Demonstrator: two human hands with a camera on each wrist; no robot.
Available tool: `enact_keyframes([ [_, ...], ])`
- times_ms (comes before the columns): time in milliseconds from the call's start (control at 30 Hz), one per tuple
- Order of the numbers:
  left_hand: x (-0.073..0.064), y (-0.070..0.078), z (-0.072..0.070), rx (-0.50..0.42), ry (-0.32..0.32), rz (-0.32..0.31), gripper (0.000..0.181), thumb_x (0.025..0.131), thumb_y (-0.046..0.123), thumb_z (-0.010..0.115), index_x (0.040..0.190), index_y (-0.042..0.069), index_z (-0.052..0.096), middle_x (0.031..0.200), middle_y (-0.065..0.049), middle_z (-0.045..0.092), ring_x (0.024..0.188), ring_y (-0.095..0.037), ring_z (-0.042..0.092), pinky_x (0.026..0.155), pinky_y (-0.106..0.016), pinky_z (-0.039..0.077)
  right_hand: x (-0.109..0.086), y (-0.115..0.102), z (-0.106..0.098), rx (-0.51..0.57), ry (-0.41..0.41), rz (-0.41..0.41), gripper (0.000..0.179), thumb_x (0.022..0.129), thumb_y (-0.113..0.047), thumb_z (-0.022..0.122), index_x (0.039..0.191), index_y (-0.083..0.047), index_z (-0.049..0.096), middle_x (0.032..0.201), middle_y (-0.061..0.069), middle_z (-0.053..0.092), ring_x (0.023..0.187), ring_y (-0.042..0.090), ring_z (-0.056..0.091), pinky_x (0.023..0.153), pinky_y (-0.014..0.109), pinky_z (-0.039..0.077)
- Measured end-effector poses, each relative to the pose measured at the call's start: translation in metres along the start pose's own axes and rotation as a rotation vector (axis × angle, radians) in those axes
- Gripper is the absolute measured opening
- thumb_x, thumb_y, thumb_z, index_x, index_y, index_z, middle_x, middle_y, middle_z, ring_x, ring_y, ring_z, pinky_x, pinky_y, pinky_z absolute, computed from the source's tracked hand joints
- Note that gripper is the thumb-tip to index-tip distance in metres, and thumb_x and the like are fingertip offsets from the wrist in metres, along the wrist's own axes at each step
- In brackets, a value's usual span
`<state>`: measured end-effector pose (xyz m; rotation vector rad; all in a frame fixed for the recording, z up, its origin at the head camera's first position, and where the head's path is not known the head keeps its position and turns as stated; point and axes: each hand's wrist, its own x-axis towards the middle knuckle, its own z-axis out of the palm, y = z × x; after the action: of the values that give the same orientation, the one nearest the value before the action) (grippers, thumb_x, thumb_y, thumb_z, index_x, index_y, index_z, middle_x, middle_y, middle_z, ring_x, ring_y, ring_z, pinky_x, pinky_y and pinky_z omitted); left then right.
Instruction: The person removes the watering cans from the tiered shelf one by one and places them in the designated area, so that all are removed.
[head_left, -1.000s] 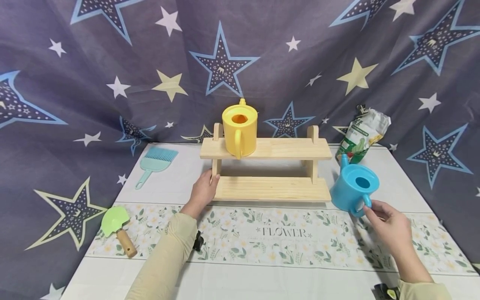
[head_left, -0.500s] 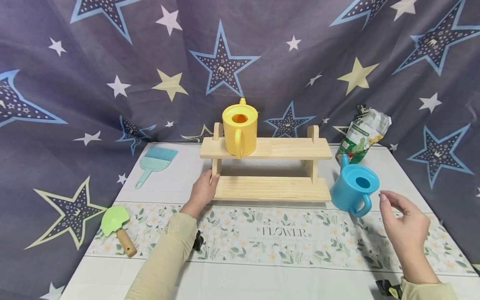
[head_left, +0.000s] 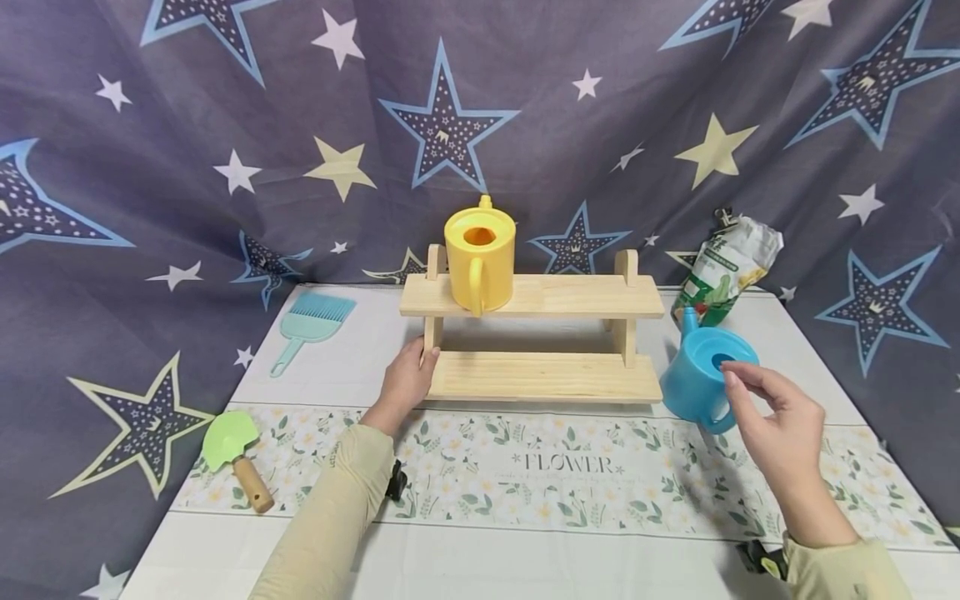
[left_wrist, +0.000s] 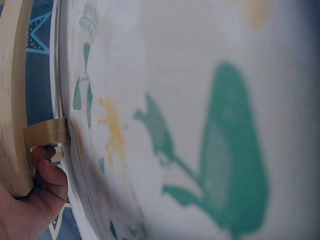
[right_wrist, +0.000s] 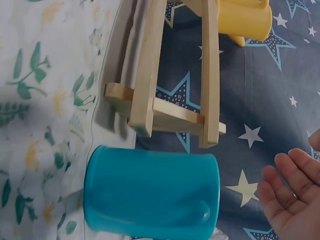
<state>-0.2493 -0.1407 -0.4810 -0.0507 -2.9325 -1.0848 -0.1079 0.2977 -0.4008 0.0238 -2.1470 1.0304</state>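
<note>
A two-tier wooden shelf [head_left: 543, 377] stands mid-table, and my left hand [head_left: 408, 383] grips its lower left end. In the left wrist view, that hand's curled fingers [left_wrist: 52, 175] lie against the wood. On the upper board's left part sits a yellow watering can [head_left: 495, 267], handle towards me. Right of the shelf, a blue watering can [head_left: 692, 379] stands upright on the table, its spout pointing back. My right hand [head_left: 783, 433] hovers by the blue can, partly covering its handle and opening in the head view. The right wrist view shows loosely bent fingers [right_wrist: 287, 192] holding nothing, apart from the can.
Behind the blue can leans a clipped, printed bag [head_left: 720, 271]. A light-blue brush [head_left: 311, 321] lies at the back left, and a green hand shovel with a wooden handle [head_left: 251, 485] nearer me. A star-patterned curtain [head_left: 555, 150] hangs behind the table.
My right hand has let go of the blue can's handle, drawn back right, then come forward and left over the can's near side. The left hand and the shelf stay put.
</note>
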Motion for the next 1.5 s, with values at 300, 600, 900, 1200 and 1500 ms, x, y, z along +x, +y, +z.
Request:
enact_keyframes([
  [300,0.001,0.000,-0.001,-0.009,-0.001,-0.006,0.049,0.106,0.035,0.040,0.146,0.005,0.041,0.138,-0.018,0.049,0.126,-0.035,0.050,0.106,-0.051,0.039,0.007,-0.012,0.008,0.055,-0.089,0.061,0.019,0.094,-0.008,0.066,0.107,0.003,0.071,0.100,-0.006,0.069,0.090,-0.006,0.061,0.086,0.008,0.043],
  [600,0.002,0.000,-0.002,-0.006,-0.003,-0.002,0.049,0.106,0.035,0.040,0.145,0.006,0.041,0.138,-0.017,0.050,0.126,-0.035,0.050,0.106,-0.051,0.038,0.017,-0.023,0.018,0.118,-0.218,0.105,0.023,0.097,-0.012,0.063,0.115,0.001,0.069,0.104,-0.012,0.066,0.095,-0.007,0.058,0.083,0.006,0.044],
  [900,0.002,0.000,-0.001,-0.002,-0.005,-0.001,0.049,0.106,0.035,0.040,0.146,0.005,0.041,0.140,-0.017,0.049,0.128,-0.035,0.048,0.107,-0.051,0.037,0.023,-0.034,0.030,0.190,-0.293,0.072,0.024,0.096,-0.010,0.064,0.117,0.001,0.067,0.113,0.015,0.067,0.099,-0.004,0.060,0.085,0.009,0.047],
  [1200,-0.001,0.003,-0.003,-0.026,-0.014,-0.017,0.048,0.105,0.034,0.041,0.146,0.007,0.041,0.139,-0.016,0.049,0.128,-0.034,0.049,0.107,-0.052,0.037,0.032,-0.044,0.040,0.251,-0.332,0.044,0.026,0.096,-0.010,0.063,0.119,0.003,0.066,0.114,0.017,0.067,0.100,-0.002,0.061,0.084,0.010,0.048],
  [1500,0.000,0.003,-0.003,-0.030,-0.011,-0.017,0.048,0.105,0.034,0.041,0.145,0.007,0.042,0.138,-0.016,0.051,0.126,-0.034,0.050,0.106,-0.052,0.038,0.038,-0.049,0.051,0.274,-0.389,0.068,0.029,0.098,-0.017,0.061,0.122,0.000,0.065,0.120,0.015,0.065,0.104,0.000,0.061,0.088,0.011,0.046],
])
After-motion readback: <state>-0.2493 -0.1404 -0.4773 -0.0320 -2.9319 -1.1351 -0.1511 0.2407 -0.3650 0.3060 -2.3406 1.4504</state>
